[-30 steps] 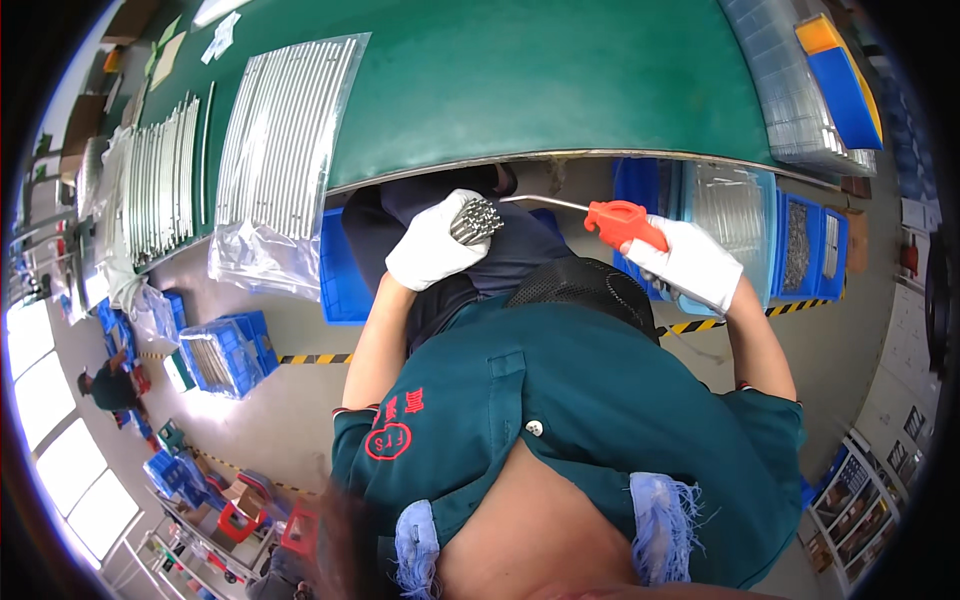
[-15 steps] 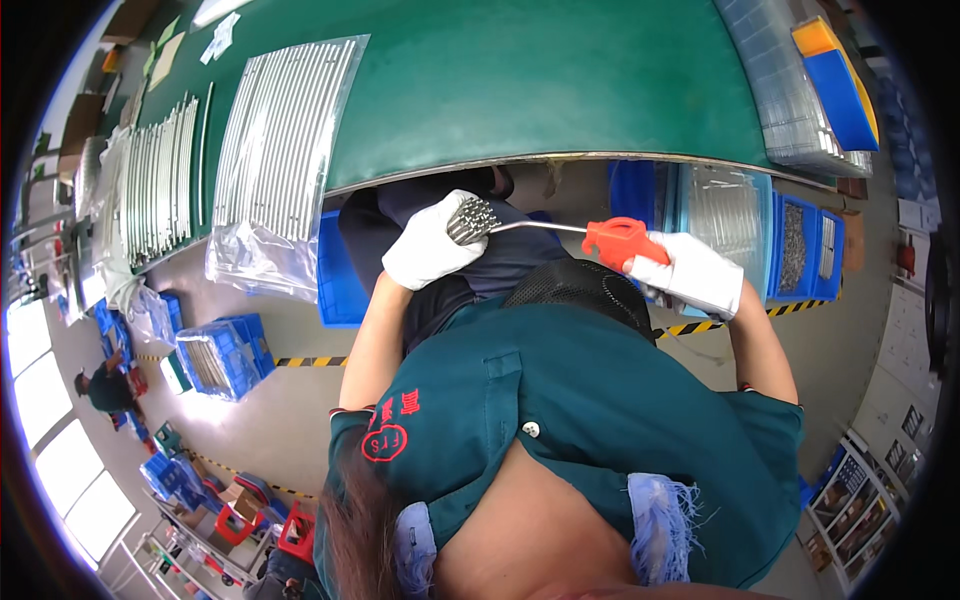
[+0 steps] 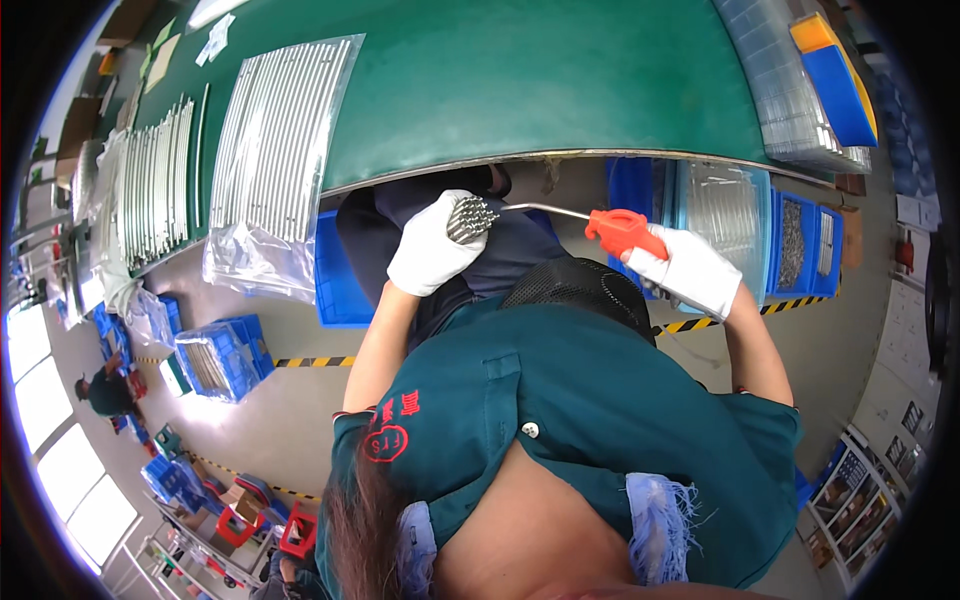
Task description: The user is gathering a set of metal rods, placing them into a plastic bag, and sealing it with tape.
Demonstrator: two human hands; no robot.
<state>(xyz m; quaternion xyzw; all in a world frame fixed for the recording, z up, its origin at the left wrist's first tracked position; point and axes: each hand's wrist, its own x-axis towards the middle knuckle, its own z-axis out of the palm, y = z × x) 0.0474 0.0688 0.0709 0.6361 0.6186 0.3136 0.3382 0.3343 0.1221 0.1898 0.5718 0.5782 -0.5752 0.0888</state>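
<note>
In a white glove, my left hand point(image 3: 432, 245) is closed around a bundle of thin metal rods point(image 3: 469, 220), whose ends point up and to the right. My right hand point(image 3: 692, 270), also gloved in white, grips a red air blow gun point(image 3: 622, 232). From the gun a slim bent metal nozzle point(image 3: 550, 209) reaches left, its tip just beside the rod ends. Both hands are over my lap, in front of the table edge. The rods' lower part is hidden by my left glove and the viewing angle.
A green tabletop point(image 3: 540, 80) spans the far side. Bagged metal rods point(image 3: 280, 130) and loose rods point(image 3: 158, 185) lie at its left; stacked clear trays point(image 3: 790, 100) and a blue-yellow bin point(image 3: 835, 85) stand right. Below it are blue bins point(image 3: 793, 245). A person point(image 3: 108, 388) is far left.
The blow gun has shifted slightly, and its nozzle tip now sits higher and nearer the upper rod ends. My left hand, with the rods, has barely moved.
</note>
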